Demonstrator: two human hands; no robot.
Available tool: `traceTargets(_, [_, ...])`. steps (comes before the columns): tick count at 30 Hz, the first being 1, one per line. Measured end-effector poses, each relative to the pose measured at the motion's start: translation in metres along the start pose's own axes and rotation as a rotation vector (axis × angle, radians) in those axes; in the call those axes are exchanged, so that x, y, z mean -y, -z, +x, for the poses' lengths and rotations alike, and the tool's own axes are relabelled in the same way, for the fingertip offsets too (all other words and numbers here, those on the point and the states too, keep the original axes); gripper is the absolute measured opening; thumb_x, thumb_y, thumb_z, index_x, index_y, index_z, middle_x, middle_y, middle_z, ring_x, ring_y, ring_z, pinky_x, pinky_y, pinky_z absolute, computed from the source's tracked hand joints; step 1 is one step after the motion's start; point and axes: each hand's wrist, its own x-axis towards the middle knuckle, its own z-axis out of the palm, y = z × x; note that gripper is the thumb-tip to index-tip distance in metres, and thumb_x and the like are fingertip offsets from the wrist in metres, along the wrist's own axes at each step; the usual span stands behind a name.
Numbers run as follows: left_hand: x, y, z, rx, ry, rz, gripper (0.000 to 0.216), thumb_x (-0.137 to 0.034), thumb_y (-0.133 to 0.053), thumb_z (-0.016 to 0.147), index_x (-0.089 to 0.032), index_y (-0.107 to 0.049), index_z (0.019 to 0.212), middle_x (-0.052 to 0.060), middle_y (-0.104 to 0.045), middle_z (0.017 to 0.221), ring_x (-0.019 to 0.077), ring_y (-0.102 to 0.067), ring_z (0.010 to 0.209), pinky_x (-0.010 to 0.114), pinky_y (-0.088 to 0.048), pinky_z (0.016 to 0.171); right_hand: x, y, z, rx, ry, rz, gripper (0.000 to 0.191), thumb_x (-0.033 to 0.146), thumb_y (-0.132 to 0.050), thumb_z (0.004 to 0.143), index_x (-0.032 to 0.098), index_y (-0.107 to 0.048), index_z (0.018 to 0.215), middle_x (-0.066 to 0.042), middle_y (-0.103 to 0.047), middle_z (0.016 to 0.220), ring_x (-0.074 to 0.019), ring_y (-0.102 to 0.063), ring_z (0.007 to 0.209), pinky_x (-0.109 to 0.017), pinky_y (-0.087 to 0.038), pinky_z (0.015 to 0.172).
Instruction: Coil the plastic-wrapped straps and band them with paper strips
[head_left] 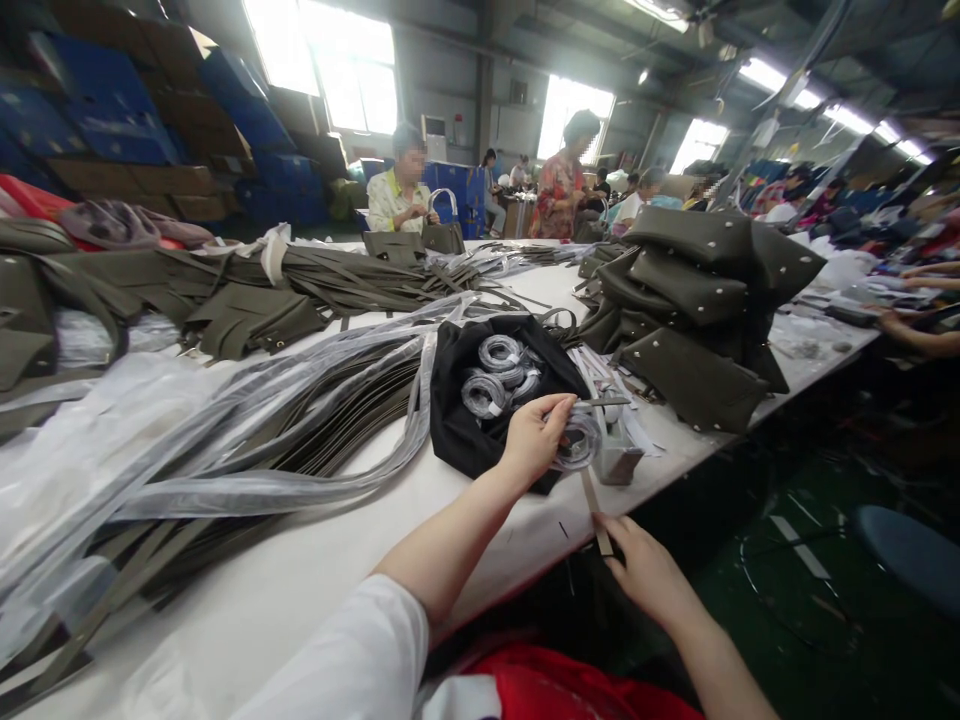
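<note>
My left hand (pixel 536 435) is closed in a pinch, with a short dark strip (pixel 609 401) sticking out past the fingertips. A coil of clear tubing or cord (pixel 581 442) hangs at the same fingers; whether they grip it too is hard to see. Lower right, by the table edge, my right hand (pixel 641 560) is closed on a narrow tan strap (pixel 595 505), pinched between thumb and fingers. The strap runs up towards the coil, where its upper end is hidden. More clear coils (pixel 499 353) lie in a black cloth bag (pixel 455 420) just beyond my left hand.
Long dark straps (pixel 352 400) and clear plastic sleeves (pixel 262 495) cover the table's left. A pile of studded olive bag pieces (pixel 690 290) stands at right, near a small grey box (pixel 619 455). A blue stool (pixel 911 555) is beyond the edge. Several people work farther back.
</note>
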Motion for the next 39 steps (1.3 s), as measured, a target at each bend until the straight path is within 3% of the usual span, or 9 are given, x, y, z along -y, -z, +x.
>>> traceTargets(4, [-0.001, 0.001, -0.002, -0.008, -0.005, 0.008, 0.039, -0.046, -0.058, 0.089, -0.014, -0.075, 0.104, 0.006, -0.075, 0.092, 0.0102, -0.058, 0.051, 0.021, -0.047, 0.05, 0.014, 0.009, -0.001, -0.17, 0.066, 0.054, 0.024, 0.025, -0.051, 0.091, 0.024, -0.074, 0.098, -0.005, -0.076, 0.09, -0.0208, -0.072, 0.081, -0.03, -0.055, 0.074])
traceTargets(8, [0.001, 0.0, -0.004, 0.01, -0.039, 0.07, 0.038, -0.045, -0.056, 0.091, -0.016, -0.075, 0.104, 0.006, -0.075, 0.09, 0.0112, -0.06, 0.054, 0.022, -0.048, 0.053, 0.035, 0.061, -0.016, -0.601, -0.021, 0.105, 0.028, 0.033, -0.05, 0.097, 0.016, -0.068, 0.11, -0.008, -0.076, 0.089, -0.0221, -0.072, 0.079, -0.033, -0.055, 0.075])
traceTargets(10, [0.003, -0.003, -0.008, 0.041, -0.05, 0.121, 0.037, -0.045, -0.056, 0.091, -0.017, -0.075, 0.106, 0.006, -0.075, 0.09, 0.0117, -0.061, 0.055, 0.022, -0.05, 0.056, 0.05, 0.086, -0.025, -0.846, -0.043, 0.21, 0.024, 0.032, -0.053, 0.097, 0.015, -0.07, 0.104, -0.007, -0.075, 0.082, -0.0226, -0.071, 0.077, -0.035, -0.054, 0.077])
traceTargets(12, [0.005, -0.008, -0.012, 0.08, -0.057, 0.153, 0.036, -0.044, -0.055, 0.092, -0.017, -0.075, 0.107, 0.006, -0.076, 0.092, 0.0115, -0.061, 0.055, 0.022, -0.051, 0.058, 0.066, 0.101, -0.03, -0.934, -0.013, 0.211, 0.022, 0.03, -0.054, 0.097, 0.015, -0.07, 0.1, -0.006, -0.075, 0.079, -0.0223, -0.071, 0.076, -0.035, -0.054, 0.078])
traceTargets(18, [0.008, -0.022, -0.027, 0.177, -0.051, 0.156, 0.036, -0.044, -0.055, 0.093, -0.017, -0.074, 0.109, 0.005, -0.075, 0.092, 0.0107, -0.062, 0.054, 0.022, -0.052, 0.059, 0.09, 0.103, -0.021, -0.813, 0.156, -0.11, 0.017, 0.023, -0.055, 0.098, 0.016, -0.07, 0.103, -0.004, -0.078, 0.082, -0.0158, -0.072, 0.069, -0.025, -0.052, 0.067])
traceTargets(24, [0.009, -0.025, -0.03, 0.193, -0.018, 0.117, 0.036, -0.044, -0.055, 0.092, -0.017, -0.072, 0.109, 0.006, -0.075, 0.089, 0.0109, -0.062, 0.053, 0.022, -0.051, 0.057, 0.099, 0.106, -0.026, -0.855, 0.23, -0.231, 0.017, 0.02, -0.056, 0.097, 0.02, -0.067, 0.111, -0.002, -0.079, 0.079, -0.0164, -0.071, 0.062, -0.027, -0.051, 0.063])
traceTargets(32, [0.006, -0.026, -0.032, 0.195, 0.01, 0.098, 0.038, -0.044, -0.056, 0.091, -0.016, -0.073, 0.109, 0.005, -0.074, 0.087, 0.0107, -0.06, 0.053, 0.021, -0.05, 0.055, 0.095, 0.108, -0.024, -0.877, 0.311, -0.461, 0.035, 0.012, -0.06, 0.094, 0.014, -0.06, 0.128, -0.008, -0.079, 0.086, -0.0206, -0.072, 0.065, -0.03, -0.049, 0.062])
traceTargets(36, [0.006, -0.027, -0.033, 0.197, 0.038, 0.103, 0.039, -0.045, -0.054, 0.092, -0.016, -0.073, 0.108, 0.003, -0.072, 0.079, 0.0117, -0.06, 0.053, 0.022, -0.048, 0.053, 0.094, 0.104, -0.023, -0.854, 0.373, -0.496, 0.032, 0.009, -0.062, 0.092, 0.01, -0.062, 0.124, -0.011, -0.078, 0.085, -0.0199, -0.071, 0.064, -0.03, -0.049, 0.063])
traceTargets(39, [0.006, -0.025, -0.03, 0.153, -0.005, 0.153, 0.036, -0.043, -0.055, 0.091, -0.017, -0.074, 0.107, 0.005, -0.073, 0.083, 0.0152, -0.065, 0.065, 0.024, -0.052, 0.062, 0.095, 0.104, -0.023, -0.859, 0.387, -0.503, 0.028, 0.008, -0.064, 0.091, 0.01, -0.063, 0.119, -0.011, -0.078, 0.083, -0.0187, -0.07, 0.062, -0.03, -0.049, 0.063])
